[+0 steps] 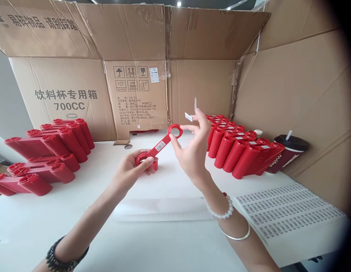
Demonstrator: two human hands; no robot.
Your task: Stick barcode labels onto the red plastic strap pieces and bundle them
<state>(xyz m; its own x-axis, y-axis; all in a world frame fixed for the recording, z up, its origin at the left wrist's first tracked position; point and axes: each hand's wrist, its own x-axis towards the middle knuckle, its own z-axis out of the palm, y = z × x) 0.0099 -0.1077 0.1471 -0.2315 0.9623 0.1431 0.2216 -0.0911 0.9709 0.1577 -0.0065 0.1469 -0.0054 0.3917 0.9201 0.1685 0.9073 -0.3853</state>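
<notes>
A red plastic piece with a ring at each end slants up between my hands over the table. A white barcode label lies on its flat middle bar. My left hand is closed round the lower ring, thumb on top; more red plastic shows under the fingers, partly hidden. The thumb and a finger of my right hand grip the upper ring. Two small white labels stick to other fingers of that hand, one a barcode label and one seen edge-on.
Stacked red ringed pieces stand at the left and in a row at the right. Beside the right row leans a dark lidded cup with a straw. Barcode label sheets lie front right. Cardboard walls enclose the table's back and right.
</notes>
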